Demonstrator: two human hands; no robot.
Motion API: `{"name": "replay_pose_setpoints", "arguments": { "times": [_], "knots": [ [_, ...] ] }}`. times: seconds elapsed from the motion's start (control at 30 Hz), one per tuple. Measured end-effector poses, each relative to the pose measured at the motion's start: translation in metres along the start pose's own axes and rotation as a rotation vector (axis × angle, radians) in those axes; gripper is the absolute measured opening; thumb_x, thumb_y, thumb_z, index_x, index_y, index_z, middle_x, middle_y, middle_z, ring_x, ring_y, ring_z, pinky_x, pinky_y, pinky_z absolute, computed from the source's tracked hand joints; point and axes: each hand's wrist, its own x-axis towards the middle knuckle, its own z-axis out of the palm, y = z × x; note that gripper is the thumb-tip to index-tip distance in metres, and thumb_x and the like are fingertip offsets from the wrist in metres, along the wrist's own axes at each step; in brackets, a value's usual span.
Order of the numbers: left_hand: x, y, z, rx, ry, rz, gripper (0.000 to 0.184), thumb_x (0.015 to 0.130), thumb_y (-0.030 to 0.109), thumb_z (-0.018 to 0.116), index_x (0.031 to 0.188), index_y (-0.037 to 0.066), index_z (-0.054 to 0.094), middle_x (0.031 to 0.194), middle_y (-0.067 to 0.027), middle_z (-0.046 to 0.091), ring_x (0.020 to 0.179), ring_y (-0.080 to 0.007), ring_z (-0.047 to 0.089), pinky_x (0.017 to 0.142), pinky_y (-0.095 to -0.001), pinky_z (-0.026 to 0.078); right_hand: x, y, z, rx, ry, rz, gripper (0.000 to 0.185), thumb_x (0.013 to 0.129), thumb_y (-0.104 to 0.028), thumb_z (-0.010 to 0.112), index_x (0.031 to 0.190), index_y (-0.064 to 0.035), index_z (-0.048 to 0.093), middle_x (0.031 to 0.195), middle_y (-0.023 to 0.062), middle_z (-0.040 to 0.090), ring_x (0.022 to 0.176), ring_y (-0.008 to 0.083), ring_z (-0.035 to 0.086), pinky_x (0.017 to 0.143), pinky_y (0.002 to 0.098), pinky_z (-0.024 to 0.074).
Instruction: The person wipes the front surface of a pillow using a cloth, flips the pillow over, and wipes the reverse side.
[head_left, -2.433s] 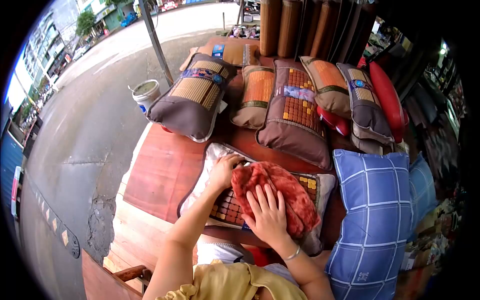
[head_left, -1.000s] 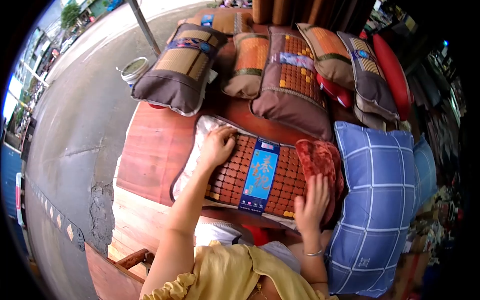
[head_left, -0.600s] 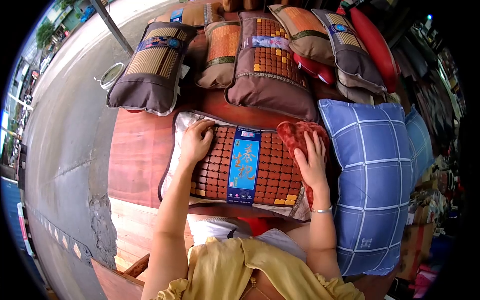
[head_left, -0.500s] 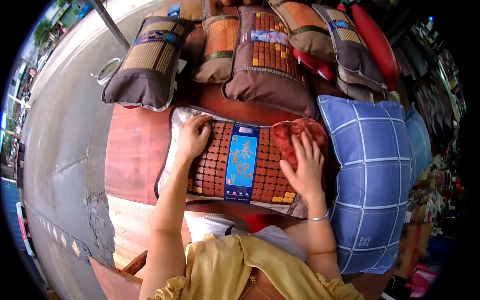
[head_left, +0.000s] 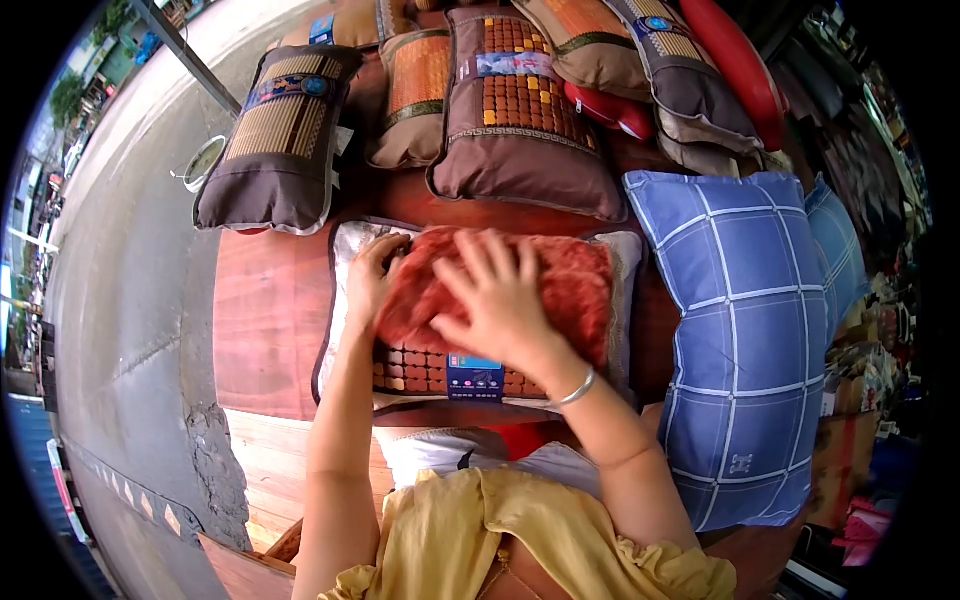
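Observation:
A pillow (head_left: 410, 370) with a panel of brown beads, a dark blue label band and a pale border lies flat on the reddish wooden table. A fluffy red cloth (head_left: 575, 275) covers most of its upper part. My right hand (head_left: 500, 300) lies on the cloth with fingers spread, slightly smeared by motion; a silver bangle is on its wrist. My left hand (head_left: 372, 278) rests at the pillow's upper left corner, beside the cloth's left edge. Its thumb stands apart from its bent fingers, and the fingertips are partly hidden.
A blue checked pillow (head_left: 745, 350) lies to the right. Several pillows stand along the back, among them a mauve one with beads (head_left: 520, 175) and a dark grey one (head_left: 275, 185). A white bucket (head_left: 205, 160) is on the concrete ground (head_left: 150, 300) at left.
My right hand has moved left across the pillow with the red cloth, which now spreads over the beads and most of the label. The left hand stays near the upper left corner.

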Motion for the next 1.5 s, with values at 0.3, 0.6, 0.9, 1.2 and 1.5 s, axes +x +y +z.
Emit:
{"name": "replay_pose_setpoints", "arguments": {
  "times": [0.3, 0.6, 0.9, 1.2, 1.5],
  "knots": [
    [-0.001, 0.000, 0.007, -0.003, 0.084, -0.045, 0.024, 0.086, 0.012, 0.061, 0.105, 0.002, 0.072, 0.110, -0.0149, 0.071, 0.101, -0.0336, 0.067, 0.091, -0.0382, 0.052, -0.092, 0.070, -0.036, 0.035, 0.076, 0.320, 0.067, 0.087, -0.049, 0.060, 0.144, -0.0148, 0.050, 0.153, 0.0166, 0.039, 0.143, 0.0402, 0.030, 0.111, 0.0639, 0.0228],
    [-0.001, -0.017, 0.007, -0.342, 0.028, -0.201, 0.026, 0.093, 0.010, 0.058, 0.114, 0.001, 0.070, 0.111, -0.0137, 0.072, 0.103, -0.0210, 0.068, 0.089, -0.0303, 0.052, -0.060, -0.047, 0.009, -0.042, 0.069, -0.143, 0.075, 0.076, -0.048, 0.075, 0.141, -0.0200, 0.052, 0.147, 0.0132, 0.045, 0.141, 0.0381, 0.034, 0.108, 0.0685, 0.0237],
    [-0.004, -0.027, 0.003, -0.495, 0.156, -0.169, 0.027, 0.097, 0.003, 0.052, 0.118, -0.003, 0.067, 0.112, -0.0101, 0.070, 0.106, -0.0161, 0.064, 0.095, -0.0282, 0.048, 0.000, 0.029, -0.006, -0.006, -0.048, 0.148, 0.063, 0.087, -0.056, 0.060, 0.134, -0.0144, 0.058, 0.142, 0.0121, 0.053, 0.135, 0.0351, 0.042, 0.109, 0.0632, 0.0262],
    [-0.005, -0.026, 0.006, -0.524, 0.179, -0.149, 0.026, 0.097, 0.002, 0.053, 0.117, -0.003, 0.067, 0.111, -0.0099, 0.070, 0.106, -0.0159, 0.064, 0.095, -0.0275, 0.048, -0.110, 0.012, -0.027, -0.130, 0.103, 0.197, 0.074, 0.083, -0.051, 0.065, 0.146, -0.0158, 0.047, 0.153, 0.0168, 0.039, 0.143, 0.0416, 0.029, 0.109, 0.0676, 0.0191],
    [-0.006, -0.037, 0.004, -0.497, 0.189, -0.113, 0.026, 0.096, 0.000, 0.051, 0.117, -0.004, 0.067, 0.109, -0.0094, 0.070, 0.104, -0.0155, 0.063, 0.094, -0.0275, 0.049, -0.029, -0.047, 0.008, 0.043, 0.070, -0.079, 0.069, 0.082, -0.051, 0.068, 0.140, -0.0162, 0.053, 0.143, 0.0144, 0.050, 0.138, 0.0358, 0.037, 0.111, 0.0629, 0.0222]
  ]
}}
